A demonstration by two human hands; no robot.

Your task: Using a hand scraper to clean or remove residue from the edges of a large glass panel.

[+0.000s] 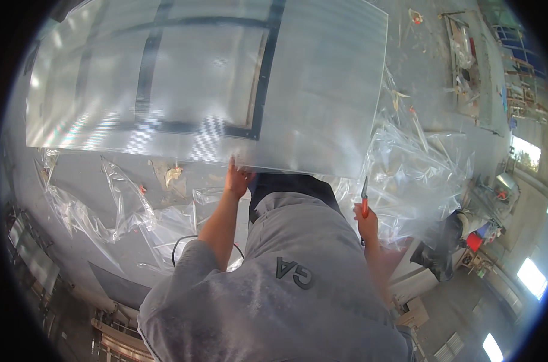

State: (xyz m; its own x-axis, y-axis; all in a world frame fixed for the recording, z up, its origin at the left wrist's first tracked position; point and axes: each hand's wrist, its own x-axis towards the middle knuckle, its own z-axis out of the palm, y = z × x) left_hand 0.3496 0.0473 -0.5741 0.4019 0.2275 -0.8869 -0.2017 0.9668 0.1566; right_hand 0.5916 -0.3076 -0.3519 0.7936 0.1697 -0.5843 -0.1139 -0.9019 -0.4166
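Observation:
A large translucent, finely ribbed panel (pixel 322 90) lies in front of me, with dark frame bars (pixel 147 72) showing through it. At its near edge is my left hand (pixel 238 179). One digit lies against the panel's edge and the other fingers are curled close to it, partly hidden. My right hand (pixel 365 222), near the panel's right corner, is closed round an orange-handled knife (pixel 365 202). Its dark pointed blade is directed away from me, close to the panel's edge.
Crumpled clear plastic film (pixel 406 175) spreads over the grey floor on the right, and more film (pixel 87 211) lies on the left. A black bag (pixel 440 244) and a red object (pixel 474 242) are at the right. A wooden frame (pixel 467 66) lies at the far right.

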